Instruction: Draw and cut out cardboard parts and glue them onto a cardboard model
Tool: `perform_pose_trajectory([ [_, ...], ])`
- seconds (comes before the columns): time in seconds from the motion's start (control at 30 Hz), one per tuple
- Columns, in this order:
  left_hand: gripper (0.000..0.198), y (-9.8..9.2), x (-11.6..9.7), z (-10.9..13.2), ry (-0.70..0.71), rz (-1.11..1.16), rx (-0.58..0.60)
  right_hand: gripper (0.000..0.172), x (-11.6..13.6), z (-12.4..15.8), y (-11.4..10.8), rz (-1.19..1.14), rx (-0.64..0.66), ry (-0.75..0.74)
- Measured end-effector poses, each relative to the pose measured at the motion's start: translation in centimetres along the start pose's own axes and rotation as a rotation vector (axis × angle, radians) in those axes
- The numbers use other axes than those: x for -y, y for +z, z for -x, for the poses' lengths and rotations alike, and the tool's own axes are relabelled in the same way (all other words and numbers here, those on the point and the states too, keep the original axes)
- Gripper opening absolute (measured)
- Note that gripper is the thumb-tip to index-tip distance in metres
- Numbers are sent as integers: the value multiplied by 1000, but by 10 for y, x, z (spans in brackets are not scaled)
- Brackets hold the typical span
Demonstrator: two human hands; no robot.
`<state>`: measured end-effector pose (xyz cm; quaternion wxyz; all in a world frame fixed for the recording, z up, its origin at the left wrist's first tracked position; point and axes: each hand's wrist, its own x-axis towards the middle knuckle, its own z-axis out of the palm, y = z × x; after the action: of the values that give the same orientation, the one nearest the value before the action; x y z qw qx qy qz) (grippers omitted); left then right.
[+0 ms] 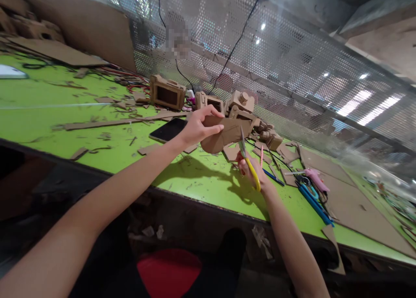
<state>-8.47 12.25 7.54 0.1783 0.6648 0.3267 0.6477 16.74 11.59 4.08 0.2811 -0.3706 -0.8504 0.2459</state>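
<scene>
Pinching cardboard (229, 131), the left hand (198, 126) partly hid a phone (167, 130); the right hand (259, 174) clasped scissors (247, 160), a glue gun (316, 180) lying to its right.

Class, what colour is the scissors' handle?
The scissors' handle is yellow, shown best in the head view.

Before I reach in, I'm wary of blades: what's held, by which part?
Left hand: cardboard, by its left end. Right hand: scissors, by the handle end.

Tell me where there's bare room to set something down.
Barest, though specked: the green tabletop by its front edge, nearer than the phone and left of the yellow-handled scissors; also far left, nearer than the white object. Crowded: behind the held cardboard, among cardboard models, and right, around the pink glue gun.
</scene>
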Motion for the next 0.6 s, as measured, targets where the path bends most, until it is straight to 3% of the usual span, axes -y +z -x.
perform_pose_trajectory([
  [0.1,22,0,1,0,7,2,5,45,4,0,-1,85,11,-61],
  [0.6,27,0,1,1,-56,13,-15,51,1,0,-2,198,29,-13],
])
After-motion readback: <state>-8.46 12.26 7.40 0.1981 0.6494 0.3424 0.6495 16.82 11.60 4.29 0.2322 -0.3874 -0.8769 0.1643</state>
